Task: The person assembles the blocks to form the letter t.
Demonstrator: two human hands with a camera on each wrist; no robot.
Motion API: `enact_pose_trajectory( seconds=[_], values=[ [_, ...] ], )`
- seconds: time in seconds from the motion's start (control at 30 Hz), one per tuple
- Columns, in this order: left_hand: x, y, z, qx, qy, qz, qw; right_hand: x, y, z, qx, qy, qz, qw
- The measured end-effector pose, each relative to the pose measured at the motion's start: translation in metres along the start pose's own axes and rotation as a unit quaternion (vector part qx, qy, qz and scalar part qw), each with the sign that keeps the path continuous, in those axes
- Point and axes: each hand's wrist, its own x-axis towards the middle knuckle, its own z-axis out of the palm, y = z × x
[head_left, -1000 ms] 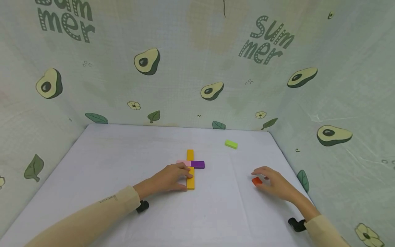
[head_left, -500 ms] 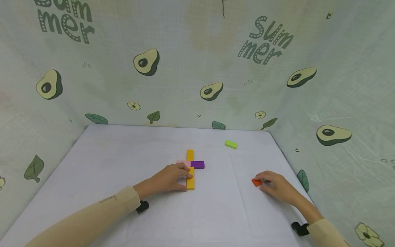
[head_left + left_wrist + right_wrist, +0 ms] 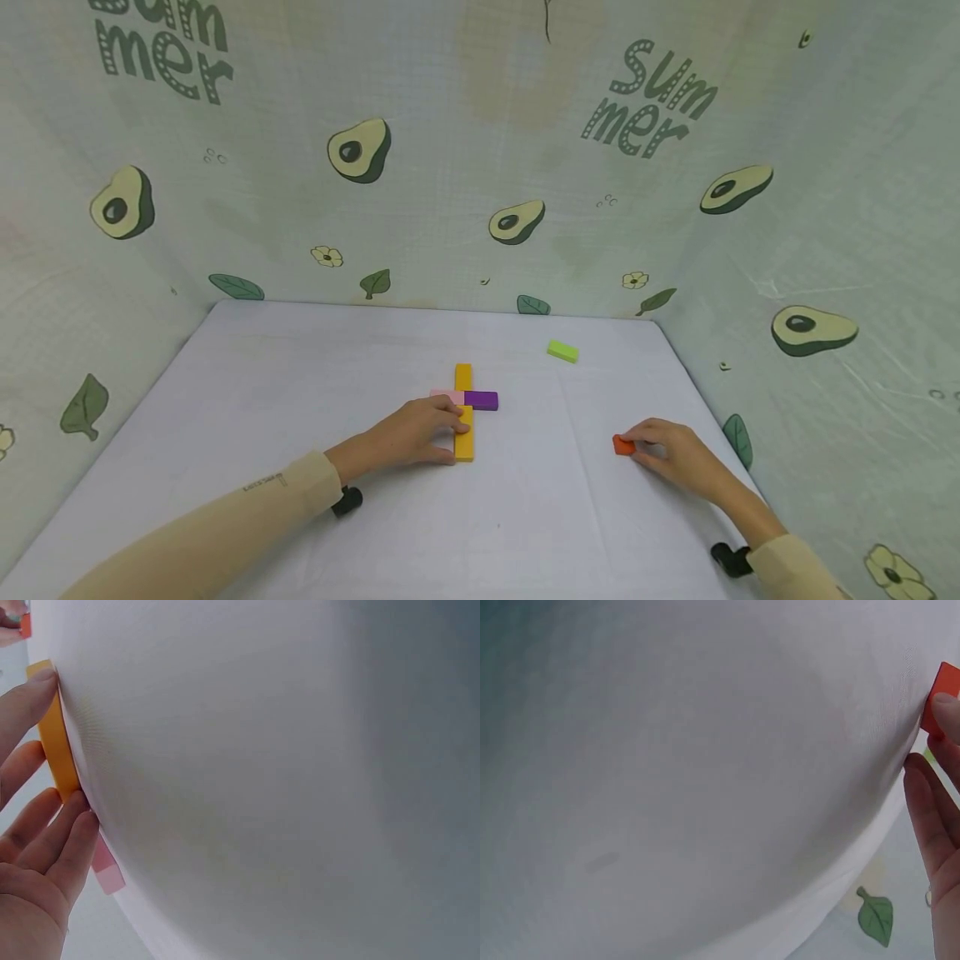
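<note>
In the head view, several small blocks form a cross on the white table. My left hand [image 3: 416, 429] holds the near yellow block [image 3: 465, 446], thumb at its near end and fingers along its far part. Beyond it lie a pink block [image 3: 444, 395], partly behind the fingers, a purple block [image 3: 482, 401] beside that, and another yellow block [image 3: 463, 377] farthest away. To the right, my right hand [image 3: 678, 450] pinches a red-orange block [image 3: 623, 445] between thumb and fingers, on or very close to the table. The right wrist view shows the thumb pressed against this red-orange block [image 3: 931, 712].
A lime green block [image 3: 562, 351] lies alone toward the back right of the white table [image 3: 330, 358]. Cloth walls with avocado prints [image 3: 516, 222] enclose the back and both sides. A small black device [image 3: 731, 559] sits at the right wrist.
The right fingers have closed on the red-orange block, which now stands more tilted or turned in the grip. My left hand and the cross of blocks stay put.
</note>
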Motion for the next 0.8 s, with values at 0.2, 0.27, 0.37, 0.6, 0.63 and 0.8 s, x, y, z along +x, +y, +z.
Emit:
enact_pose_trajectory(
  seconds=[0.2,0.27,0.37,0.6,0.63,0.8],
  values=[
    [0.000,0.001,-0.001,-0.002,-0.003,-0.006,1.0000,0.000,-0.001,0.000,-0.013,-0.011,0.010,0.9998],
    [0.000,0.001,-0.001,-0.002,-0.002,-0.008,1.0000,0.001,-0.002,-0.001,-0.013,-0.016,0.014,0.9997],
    [0.000,0.001,-0.001,-0.001,-0.001,-0.009,1.0000,0.000,0.000,0.000,-0.008,-0.014,0.012,0.9998],
    [0.002,0.002,0.000,-0.003,-0.007,-0.017,0.9998,0.001,-0.005,0.007,-0.014,0.015,-0.001,0.9998],
    [0.002,0.002,0.000,-0.004,-0.007,-0.018,0.9998,0.002,-0.007,0.008,-0.014,0.018,-0.002,0.9997],
    [0.002,0.002,0.001,-0.002,-0.001,-0.016,0.9999,0.007,-0.024,0.013,-0.002,0.021,0.007,0.9997]
  ],
)
